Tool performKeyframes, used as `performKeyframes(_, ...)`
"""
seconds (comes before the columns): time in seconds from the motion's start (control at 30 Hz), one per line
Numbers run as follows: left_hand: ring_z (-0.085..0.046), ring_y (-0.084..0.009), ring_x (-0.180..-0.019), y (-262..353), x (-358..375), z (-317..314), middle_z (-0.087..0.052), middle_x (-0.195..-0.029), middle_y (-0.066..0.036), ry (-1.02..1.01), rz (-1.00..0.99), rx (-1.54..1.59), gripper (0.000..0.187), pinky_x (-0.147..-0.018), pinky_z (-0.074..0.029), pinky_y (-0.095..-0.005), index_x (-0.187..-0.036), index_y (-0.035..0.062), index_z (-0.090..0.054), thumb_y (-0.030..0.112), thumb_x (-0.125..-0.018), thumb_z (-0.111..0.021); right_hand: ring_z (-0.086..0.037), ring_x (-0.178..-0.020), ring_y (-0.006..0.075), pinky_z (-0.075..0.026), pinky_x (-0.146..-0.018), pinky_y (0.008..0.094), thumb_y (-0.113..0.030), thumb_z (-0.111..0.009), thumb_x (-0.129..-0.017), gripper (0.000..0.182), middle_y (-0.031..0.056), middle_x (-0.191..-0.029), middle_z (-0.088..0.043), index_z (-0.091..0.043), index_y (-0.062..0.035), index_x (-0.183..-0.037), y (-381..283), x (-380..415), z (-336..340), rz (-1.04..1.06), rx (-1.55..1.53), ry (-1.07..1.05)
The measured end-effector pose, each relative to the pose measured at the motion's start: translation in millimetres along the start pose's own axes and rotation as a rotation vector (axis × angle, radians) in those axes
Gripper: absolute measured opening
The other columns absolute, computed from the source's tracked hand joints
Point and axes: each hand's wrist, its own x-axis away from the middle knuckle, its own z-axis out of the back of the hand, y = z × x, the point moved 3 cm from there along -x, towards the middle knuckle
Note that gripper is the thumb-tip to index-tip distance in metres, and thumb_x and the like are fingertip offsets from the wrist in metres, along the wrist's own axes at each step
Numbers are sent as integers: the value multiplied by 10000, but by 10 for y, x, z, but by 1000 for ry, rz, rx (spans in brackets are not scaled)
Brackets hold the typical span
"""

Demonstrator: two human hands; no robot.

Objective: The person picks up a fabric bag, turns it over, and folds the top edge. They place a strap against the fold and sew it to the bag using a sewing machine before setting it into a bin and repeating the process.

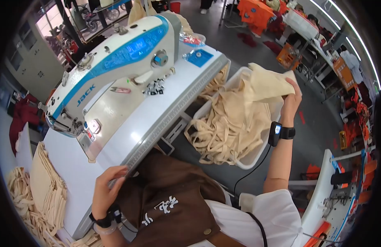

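The fingers of our right hand [292, 99], at right, are bent at the edge of the beige cloth [266, 84], held above the white basket [256, 158]. Our left hand [107, 187], lower left, has fingers slightly curled, thumb apart, near the table [137, 138]. There the sewing machine [116, 51] and red snips [121, 90] occupy the upper left.

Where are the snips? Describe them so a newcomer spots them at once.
Find the white-and-blue sewing machine on the white table. Beneath its arm, beside a pile of black-and-white tags, lie the snips: one slim red-handled tool, unlike the loose tags.
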Motion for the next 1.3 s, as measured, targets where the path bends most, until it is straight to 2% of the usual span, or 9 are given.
performKeyframes(0.2,-678,-194,-966,-322,519,574,-689,-1077,-100,365,214,-4,241,-835,-526,-304,-1146,-15,-647,1,-915,-582,-642,-1059,270,-553,-856,402,-1,-429,-892,447,179,-1130,-649,-554,-4,-1321,1593,-610,237,-32,201,243)
performKeyframes(0.33,-665,-163,-975,-549,901,842,-699,-1034,-90,508,312,-183,222,-864,-510,-297,-1152,-22,-646,53,-959,-567,-508,-1238,451,-401,-1058,481,-247,-489,-984,352,290,-1301,-559,-607,-81,-1271,3529,-671,675,44,1523,-991)
performKeyframes(0.4,-652,-152,-991,-762,1150,951,-707,-1067,-92,580,349,-174,226,-860,-504,-282,-1157,-18,-651,89,-970,-580,-536,-1188,455,-444,-972,508,-479,-566,-923,528,282,-1242,-609,-636,-54,-1229,4628,-513,1012,-297,1319,-901)
performKeyframes(0.43,-645,-148,-1008,-885,1258,1002,-708,-1071,-82,603,361,-203,238,-852,-505,-281,-1163,-3,-659,130,-974,-598,-570,-1091,483,-455,-931,531,-536,-579,-899,614,269,-1181,-637,-623,-22,-1232,3746,-248,695,-584,1179,-866)
performKeyframes(0.5,-641,-153,-1028,-995,1442,1143,-708,-1106,-78,655,473,-247,248,-852,-511,-295,-1156,13,-678,166,-972,-615,-612,-1058,415,-481,-932,507,-234,-520,-954,357,259,-1178,-630,-642,-50,-1234,4078,-146,695,299,1579,-1555)
performKeyframes(0.63,-659,-212,-1020,-1271,1799,1463,-701,-1079,-111,867,564,-365,253,-874,-524,-327,-1125,24,-685,102,-888,-644,-543,-1193,420,-442,-1023,449,-129,-544,-919,293,267,-1186,-623,-668,-49,-1172,3868,-94,844,379,1533,-1683)
performKeyframes(0.67,-658,-229,-1003,-1348,1870,1630,-694,-1082,-128,910,542,-495,242,-855,-526,-337,-1104,23,-686,94,-876,-648,-641,-1013,377,-539,-829,425,-133,-548,-933,286,246,-1059,-658,-643,22,-1155,3916,-179,933,-313,1213,-1098)
performKeyframes(0.8,-651,-285,-951,-1566,2032,2069,-685,-1048,-153,1102,526,-691,203,-805,-524,-369,-1031,28,-691,70,-833,-668,-668,-735,196,-497,-525,306,-238,-494,-1008,355,154,-924,-685,-595,28,-1221,3107,-220,450,-609,818,-818)
performKeyframes(1.3,-631,-211,-665,-1946,1578,2696,-672,-792,-74,1055,561,-716,198,-635,-490,-321,-826,19,-706,215,-827,-732,-668,-873,170,-524,-775,302,-78,-529,-1003,193,104,-961,-691,-648,29,-1112,-697,1663,-2471,242,316,-1401)
